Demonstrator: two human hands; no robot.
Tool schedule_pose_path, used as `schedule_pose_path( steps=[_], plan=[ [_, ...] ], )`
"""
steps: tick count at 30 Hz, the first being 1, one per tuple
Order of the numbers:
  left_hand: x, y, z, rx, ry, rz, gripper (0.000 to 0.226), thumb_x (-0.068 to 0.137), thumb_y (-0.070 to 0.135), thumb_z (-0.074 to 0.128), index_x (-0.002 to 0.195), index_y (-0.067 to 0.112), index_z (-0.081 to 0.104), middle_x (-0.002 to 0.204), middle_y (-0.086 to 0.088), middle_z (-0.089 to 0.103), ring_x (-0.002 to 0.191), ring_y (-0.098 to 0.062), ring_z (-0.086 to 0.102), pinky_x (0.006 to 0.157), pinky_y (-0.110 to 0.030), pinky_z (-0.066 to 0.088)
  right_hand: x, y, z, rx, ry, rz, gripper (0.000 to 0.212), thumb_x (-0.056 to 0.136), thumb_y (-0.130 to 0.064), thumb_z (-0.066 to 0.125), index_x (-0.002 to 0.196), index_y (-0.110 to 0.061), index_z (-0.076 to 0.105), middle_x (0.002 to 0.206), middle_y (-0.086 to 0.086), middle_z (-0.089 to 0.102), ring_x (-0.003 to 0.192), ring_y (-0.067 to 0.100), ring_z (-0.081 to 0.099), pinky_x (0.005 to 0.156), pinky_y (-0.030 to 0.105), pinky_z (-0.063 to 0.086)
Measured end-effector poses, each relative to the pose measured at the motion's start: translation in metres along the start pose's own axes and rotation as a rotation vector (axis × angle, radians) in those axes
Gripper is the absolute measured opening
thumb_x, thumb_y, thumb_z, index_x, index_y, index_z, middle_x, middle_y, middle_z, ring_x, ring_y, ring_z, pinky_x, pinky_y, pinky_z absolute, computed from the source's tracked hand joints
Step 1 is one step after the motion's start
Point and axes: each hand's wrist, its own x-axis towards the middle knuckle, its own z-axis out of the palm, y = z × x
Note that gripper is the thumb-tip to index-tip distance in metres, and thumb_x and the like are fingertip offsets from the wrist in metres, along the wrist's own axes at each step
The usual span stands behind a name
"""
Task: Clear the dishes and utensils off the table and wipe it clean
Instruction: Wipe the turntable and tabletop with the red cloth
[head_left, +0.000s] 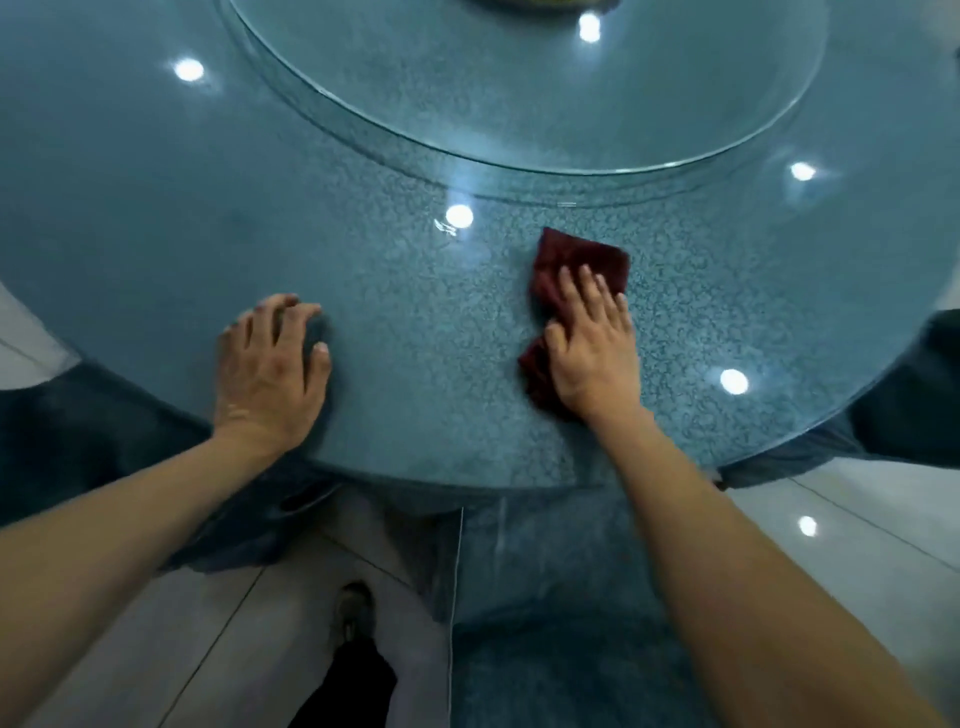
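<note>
Both hands (436, 353) flat, cloth (576, 265) on tbl (156, 218)

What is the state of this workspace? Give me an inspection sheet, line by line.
Surface: round glass-topped table over a blue patterned cloth; ceiling lights reflect in it; no dishes seen on the near part.
Job's things: dark red cloth, bunched, lying on the glass near the front edge.
Clutter: glass turntable at the centre; something sits at its far edge, cut off by the frame.
Hands: right hand presses flat on the dark red cloth; left hand rests on the glass, fingers bent, holding nothing.
Cables: nothing seen.
Surroundings: pale tiled floor, a shoe, the blue tablecloth hanging down.
</note>
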Motion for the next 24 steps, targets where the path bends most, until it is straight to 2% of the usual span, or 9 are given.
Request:
schedule_pose_path(
  steps=[4, 7, 9, 12, 15, 17, 18, 22, 24],
  plan=[
    [0.009, -0.046, -0.008, 0.02, -0.069, 0.071, 0.054, 0.096, 0.04, 0.034, 0.137, 0.008, 0.052, 0.143, -0.021, 0.047, 0.125, -0.044, 0.045, 0.105, -0.056, 0.033, -0.02, 0.059, -0.018, 0.003, 0.054, 0.254, 0.078, 0.087, -0.052, 0.018, 0.159, -0.024, 0.023, 0.166, 0.005, 0.018, 0.153, 0.023, 0.016, 0.125, 0.042, 0.007],
    [0.004, -0.051, -0.007, 0.018, -0.066, 0.056, 0.055, 0.098, 0.041, 0.033, 0.14, 0.011, 0.05, 0.146, -0.019, 0.046, 0.129, -0.043, 0.043, 0.109, -0.055, 0.03, -0.045, 0.014, -0.009, -0.031, 0.067, 0.359, 0.078, 0.088, -0.05, 0.019, 0.159, -0.02, 0.022, 0.166, 0.009, 0.018, 0.153, 0.024, 0.015, 0.125, 0.046, 0.01],
    [0.004, -0.047, -0.007, -0.001, -0.064, 0.034, 0.053, 0.098, 0.04, 0.033, 0.139, 0.012, 0.051, 0.145, -0.017, 0.047, 0.129, -0.041, 0.043, 0.11, -0.054, 0.03, -0.068, -0.047, 0.006, -0.051, 0.059, 0.245, 0.075, 0.09, -0.047, 0.026, 0.158, -0.016, 0.025, 0.165, 0.012, 0.021, 0.153, 0.027, 0.018, 0.124, 0.048, 0.014],
    [0.004, -0.049, -0.009, -0.005, -0.086, 0.024, 0.051, 0.098, 0.037, 0.033, 0.139, 0.013, 0.051, 0.146, -0.015, 0.047, 0.13, -0.04, 0.043, 0.111, -0.053, 0.029, -0.102, -0.15, 0.035, -0.019, 0.002, -0.031, 0.074, 0.091, -0.044, 0.036, 0.159, -0.019, 0.022, 0.166, 0.007, 0.019, 0.154, 0.022, 0.012, 0.125, 0.045, 0.011],
    [0.004, -0.053, -0.01, -0.007, -0.095, 0.019, 0.051, 0.097, 0.036, 0.033, 0.14, 0.015, 0.052, 0.148, -0.013, 0.047, 0.13, -0.038, 0.043, 0.111, -0.052, 0.03, -0.11, -0.186, 0.042, 0.041, -0.046, -0.184, 0.074, 0.091, -0.041, 0.042, 0.16, -0.023, 0.021, 0.167, 0.001, 0.017, 0.155, 0.015, 0.008, 0.126, 0.041, 0.007],
    [0.005, -0.053, -0.011, -0.007, -0.112, 0.026, 0.051, 0.097, 0.035, 0.032, 0.141, 0.016, 0.051, 0.148, -0.012, 0.047, 0.131, -0.037, 0.043, 0.111, -0.051, 0.031, -0.099, -0.157, 0.038, 0.037, -0.04, -0.192, 0.072, 0.092, -0.041, 0.04, 0.159, -0.024, 0.023, 0.166, 0.0, 0.019, 0.154, 0.015, 0.011, 0.126, 0.04, 0.008],
    [0.005, -0.053, -0.011, -0.009, -0.126, 0.025, 0.052, 0.098, 0.036, 0.032, 0.142, 0.016, 0.05, 0.149, -0.012, 0.046, 0.132, -0.037, 0.042, 0.111, -0.051, 0.031, -0.093, -0.135, 0.035, 0.029, -0.012, -0.134, 0.071, 0.092, -0.042, 0.038, 0.159, -0.024, 0.024, 0.166, 0.001, 0.021, 0.154, 0.016, 0.014, 0.126, 0.04, 0.009],
    [0.004, -0.049, -0.01, 0.006, -0.139, -0.005, 0.051, 0.1, 0.037, 0.029, 0.143, 0.018, 0.047, 0.151, -0.01, 0.044, 0.135, -0.036, 0.041, 0.113, -0.051, 0.031, -0.061, -0.019, 0.011, -0.017, 0.074, 0.296, 0.073, 0.091, -0.047, 0.025, 0.16, -0.022, 0.02, 0.166, 0.005, 0.018, 0.154, 0.02, 0.014, 0.125, 0.042, 0.007],
    [0.004, -0.048, -0.011, 0.01, -0.14, -0.009, 0.05, 0.1, 0.037, 0.029, 0.143, 0.018, 0.047, 0.151, -0.009, 0.043, 0.134, -0.035, 0.042, 0.113, -0.051, 0.032, -0.04, 0.019, -0.002, -0.011, 0.125, 0.44, 0.073, 0.091, -0.045, 0.024, 0.159, -0.017, 0.021, 0.166, 0.009, 0.019, 0.153, 0.024, 0.015, 0.125, 0.044, 0.006]
  ],
)
